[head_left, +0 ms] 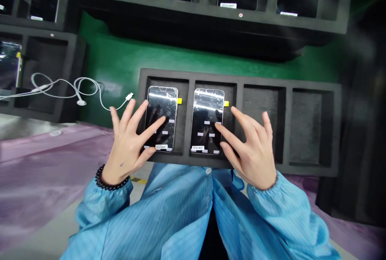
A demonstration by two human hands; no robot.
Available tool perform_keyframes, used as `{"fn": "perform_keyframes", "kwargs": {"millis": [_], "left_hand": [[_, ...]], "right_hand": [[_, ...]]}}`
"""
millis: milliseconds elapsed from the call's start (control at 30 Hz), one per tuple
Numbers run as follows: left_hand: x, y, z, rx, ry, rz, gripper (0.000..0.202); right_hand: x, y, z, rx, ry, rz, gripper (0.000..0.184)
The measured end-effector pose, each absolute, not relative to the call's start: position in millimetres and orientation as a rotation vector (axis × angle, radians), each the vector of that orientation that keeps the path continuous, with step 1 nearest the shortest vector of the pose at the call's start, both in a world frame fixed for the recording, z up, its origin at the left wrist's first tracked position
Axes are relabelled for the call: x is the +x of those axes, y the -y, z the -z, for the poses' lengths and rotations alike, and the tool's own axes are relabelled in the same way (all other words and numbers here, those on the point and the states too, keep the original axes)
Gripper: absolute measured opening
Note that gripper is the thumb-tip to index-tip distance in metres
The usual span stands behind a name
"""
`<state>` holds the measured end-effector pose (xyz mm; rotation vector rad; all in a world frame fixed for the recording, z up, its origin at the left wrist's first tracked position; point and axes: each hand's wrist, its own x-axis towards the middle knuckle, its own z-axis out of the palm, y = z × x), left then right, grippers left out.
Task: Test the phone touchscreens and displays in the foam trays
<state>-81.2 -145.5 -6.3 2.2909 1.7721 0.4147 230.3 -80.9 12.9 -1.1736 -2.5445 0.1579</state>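
Note:
Two smartphones lie face up in the left two compartments of a black foam tray. On the left smartphone (159, 107), the index finger of my left hand (128, 143) rests at the screen, its other fingers spread. My right hand (251, 147) has its fingers apart, the index fingertip at the right edge of the other smartphone (206, 111). Both screens are dark with small light rectangles, a white label near the bottom and glare across the top. A yellow tab (179, 101) sticks out from the left phone's right side, another yellow tab (226, 103) from the right phone's.
The foam tray (239, 111) sits at the front of a green table (120, 54). White earphones (81, 102) with a cable and plug lie left of it. Larger foam trays (208, 4) holding dark phones stand behind; another foam tray (72, 67) is at left.

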Motion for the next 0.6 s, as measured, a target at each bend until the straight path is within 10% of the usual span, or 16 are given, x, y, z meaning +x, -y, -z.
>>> {"fn": "perform_keyframes", "kwargs": {"millis": [600], "left_hand": [[-95, 167, 5, 2.392, -1.738, -0.619, 0.055]], "right_hand": [[219, 77, -5, -1.119, 2.675, -0.230, 0.036]]}}
